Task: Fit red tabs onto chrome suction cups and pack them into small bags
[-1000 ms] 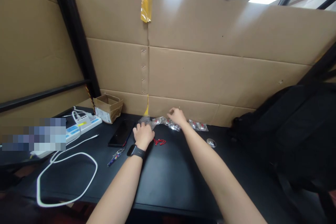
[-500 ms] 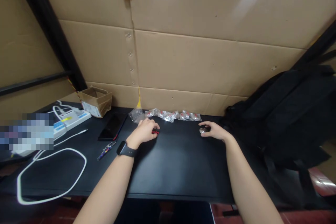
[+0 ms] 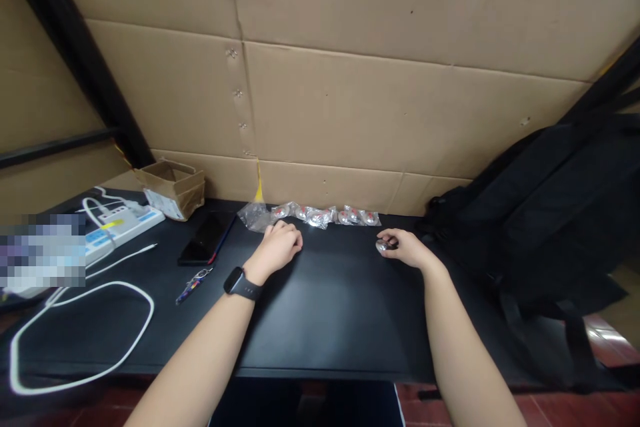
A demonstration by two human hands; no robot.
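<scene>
My right hand (image 3: 406,248) pinches a small round silver object (image 3: 381,246) between thumb and fingers, low over the black table (image 3: 330,307). Across from it, my left hand (image 3: 279,248), with a dark watch (image 3: 242,283) on the wrist, rests on the tabletop with its fingers curled in. Whatever lies under those fingers is hidden. Just beyond both hands, several round silver pieces with red marks, in clear plastic wrappers (image 3: 318,217), lie in a row along the cardboard wall. A crumpled clear bag (image 3: 254,217) sits at the row's left end.
To the left lie a dark phone (image 3: 206,239), a keyring with a patterned tag (image 3: 193,285), a looped white cable (image 3: 83,381) and a white power strip (image 3: 125,229). Behind them stands an open cardboard box (image 3: 173,188). A black backpack (image 3: 540,213) fills the right side.
My left fingers have curled in further, and the red item seen beneath them is now hidden. My right fingers have closed more tightly on the silver piece. The view has shifted slightly.
</scene>
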